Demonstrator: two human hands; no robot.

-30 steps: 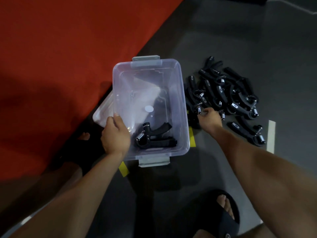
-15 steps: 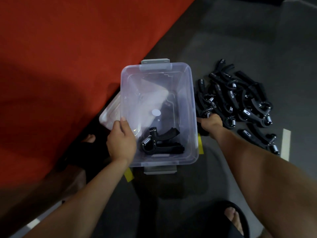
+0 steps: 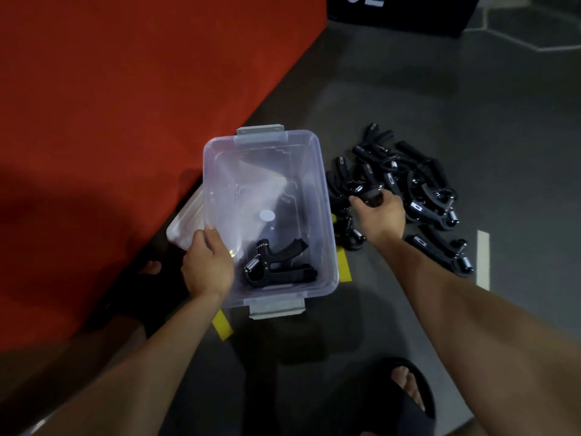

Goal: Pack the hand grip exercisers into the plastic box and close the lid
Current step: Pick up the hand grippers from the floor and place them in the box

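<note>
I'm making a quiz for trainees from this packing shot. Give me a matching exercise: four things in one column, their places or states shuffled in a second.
Things:
1. left hand
2. right hand
3. exerciser in box
4. lid

Places or states:
A. lies on the floor beside the plastic box, by the red mat
B. grips a black exerciser at the pile
C. holds the box's near left rim
D. rests at the box's near end

Pairs: 1-C, 2-B, 3-D, 4-A
</note>
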